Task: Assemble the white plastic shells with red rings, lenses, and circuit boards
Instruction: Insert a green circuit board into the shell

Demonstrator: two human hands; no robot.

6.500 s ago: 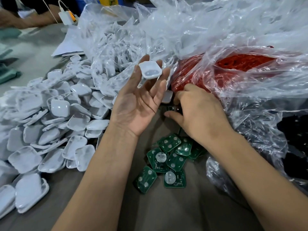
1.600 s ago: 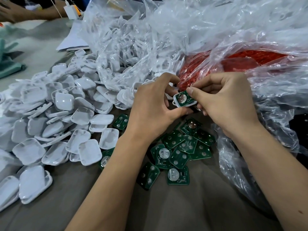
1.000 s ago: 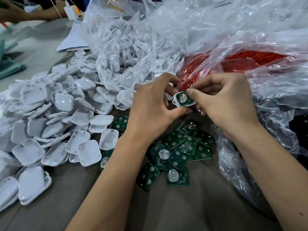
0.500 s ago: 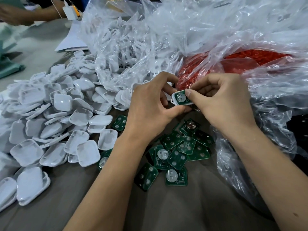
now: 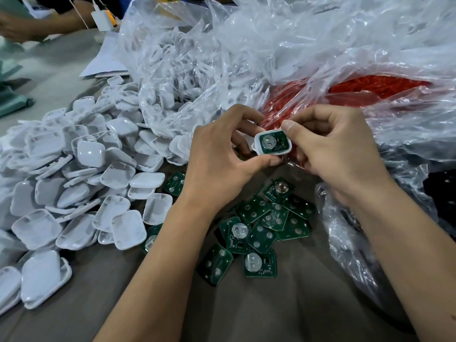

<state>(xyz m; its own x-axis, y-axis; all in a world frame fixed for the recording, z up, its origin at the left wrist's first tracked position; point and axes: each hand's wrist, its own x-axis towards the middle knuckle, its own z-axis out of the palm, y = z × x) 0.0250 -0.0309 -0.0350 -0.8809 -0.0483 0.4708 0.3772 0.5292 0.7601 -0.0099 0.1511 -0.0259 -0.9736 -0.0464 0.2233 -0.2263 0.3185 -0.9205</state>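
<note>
Spread across a grey-brown tabletop (image 5: 308, 304): crumpled clear plastic bags (image 5: 333, 45), two fillings telling apart, one of white parts, one of red rings (image 5: 375, 85), both behind the held shell. Left of the held shell, a loose heap of white plastic shells (image 5: 74, 181), too many to count, several dozen at least. Below the held shell, a scatter of green circuit boards (image 5: 266, 218), about a dozen visible, some overlapping, two or three partly hidden under the left forearm. Above the boards, lifted off the tabletop, two hands meeting: left hand (image 5: 217, 164) gripping one white shell (image 5: 272, 143) with thumb below and fingers curled behind; right hand (image 5: 335, 149) pinching the shell's right edge, thumb on top. Seated inside that shell, one green circuit board (image 5: 271, 144), round metal contact facing up. Far beyond the held shell, at the top left corner, another person's arm (image 5: 37, 21) beside a white charger (image 5: 103, 18).
</note>
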